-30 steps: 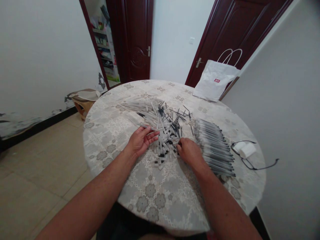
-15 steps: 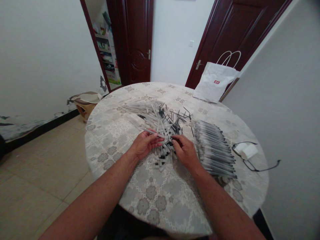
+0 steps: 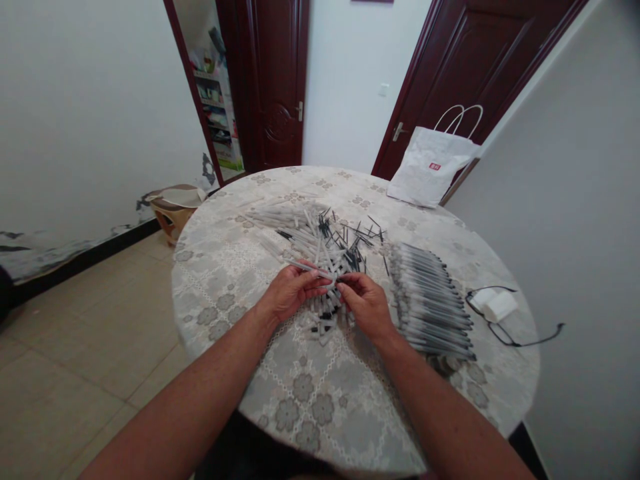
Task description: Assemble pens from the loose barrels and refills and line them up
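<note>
My left hand (image 3: 291, 292) grips a thin, whitish, see-through pen barrel (image 3: 301, 265), which points up to the left. Its right end meets the fingertips of my right hand (image 3: 369, 305). Those fingers are closed in a pinch on a small dark pen part, mostly hidden by the fingers. Beneath both hands lies a loose pile of short clear and black pen caps (image 3: 325, 325). Beyond them are scattered pale pen barrels (image 3: 280, 217) and thin dark refills (image 3: 370, 231). Right of my right hand, many pens (image 3: 433, 300) lie side by side in a thick row.
Black-framed glasses (image 3: 515, 344) and a folded white tissue (image 3: 500, 305) lie at the right edge of the round, flower-patterned table (image 3: 305, 407). A white paper bag (image 3: 425, 167) stands at the back right. A stool (image 3: 173, 210) is left of the table.
My right hand has shifted slightly left, bringing its fingertips against the end of the barrel in my left hand. The view has tilted a little; the piles look unchanged.
</note>
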A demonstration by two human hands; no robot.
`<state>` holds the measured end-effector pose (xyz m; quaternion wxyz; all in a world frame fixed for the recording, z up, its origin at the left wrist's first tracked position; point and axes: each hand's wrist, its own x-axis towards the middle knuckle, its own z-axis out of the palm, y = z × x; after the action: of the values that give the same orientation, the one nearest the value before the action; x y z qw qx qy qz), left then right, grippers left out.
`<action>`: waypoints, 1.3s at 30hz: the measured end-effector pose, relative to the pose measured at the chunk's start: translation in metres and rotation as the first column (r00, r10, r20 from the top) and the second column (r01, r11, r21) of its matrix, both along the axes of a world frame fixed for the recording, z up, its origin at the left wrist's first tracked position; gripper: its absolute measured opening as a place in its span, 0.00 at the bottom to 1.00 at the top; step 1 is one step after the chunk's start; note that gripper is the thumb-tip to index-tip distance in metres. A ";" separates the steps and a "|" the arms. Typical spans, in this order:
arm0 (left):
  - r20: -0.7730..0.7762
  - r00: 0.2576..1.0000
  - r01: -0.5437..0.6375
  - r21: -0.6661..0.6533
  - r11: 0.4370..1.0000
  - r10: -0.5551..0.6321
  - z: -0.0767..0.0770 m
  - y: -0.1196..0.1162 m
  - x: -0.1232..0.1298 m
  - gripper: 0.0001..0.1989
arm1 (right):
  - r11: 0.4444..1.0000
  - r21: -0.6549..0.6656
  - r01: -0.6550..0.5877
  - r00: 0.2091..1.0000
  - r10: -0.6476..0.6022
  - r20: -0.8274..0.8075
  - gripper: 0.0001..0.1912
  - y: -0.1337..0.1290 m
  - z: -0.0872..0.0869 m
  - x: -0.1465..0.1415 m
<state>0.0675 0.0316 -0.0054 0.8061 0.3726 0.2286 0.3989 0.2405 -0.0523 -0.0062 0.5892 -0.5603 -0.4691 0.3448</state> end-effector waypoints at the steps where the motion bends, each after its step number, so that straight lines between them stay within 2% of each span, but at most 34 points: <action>1: 0.001 1.000 -0.001 0.000 1.000 0.001 0.000 0.000 0.000 0.15 | 1.000 0.002 0.000 1.000 0.000 -0.003 0.14 0.000 0.000 -0.001; 10: -0.035 0.999 0.020 0.029 0.999 -0.019 0.000 -0.002 0.001 0.15 | 1.000 0.020 -0.021 1.000 0.021 0.007 0.12 0.001 -0.003 -0.002; 19: -0.091 0.996 0.012 0.082 0.997 -0.004 -0.002 -0.003 0.003 0.15 | 0.998 0.058 0.028 0.982 -0.038 0.187 0.10 -0.001 -0.007 0.001; 24: -0.084 0.996 0.007 0.090 0.996 0.000 -0.001 -0.003 0.002 0.16 | 0.999 0.033 0.038 0.966 -0.045 0.253 0.13 -0.002 -0.005 0.002; 30: -0.093 0.996 0.002 0.104 0.995 0.007 -0.002 -0.004 0.003 0.16 | 1.000 -0.017 -0.001 0.934 0.007 0.358 0.19 -0.003 -0.003 0.004; 34: -0.088 0.996 -0.010 0.099 0.995 0.019 -0.002 -0.004 0.003 0.16 | 0.999 0.040 0.009 0.943 -0.022 0.331 0.17 -0.004 -0.006 0.003; 36: -0.086 0.996 -0.013 0.093 0.996 0.021 -0.001 -0.005 0.003 0.16 | 0.998 0.067 0.012 0.927 -0.036 0.373 0.18 -0.005 -0.007 0.002; 39: -0.094 0.995 -0.012 0.085 0.996 0.020 0.000 -0.006 0.003 0.16 | 0.998 0.058 0.014 0.888 -0.039 0.458 0.13 -0.007 -0.004 0.002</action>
<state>0.0707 0.0257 -0.0053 0.7746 0.4229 0.2525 0.3968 0.2422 -0.0592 -0.0101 0.4808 -0.6166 -0.5963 0.1820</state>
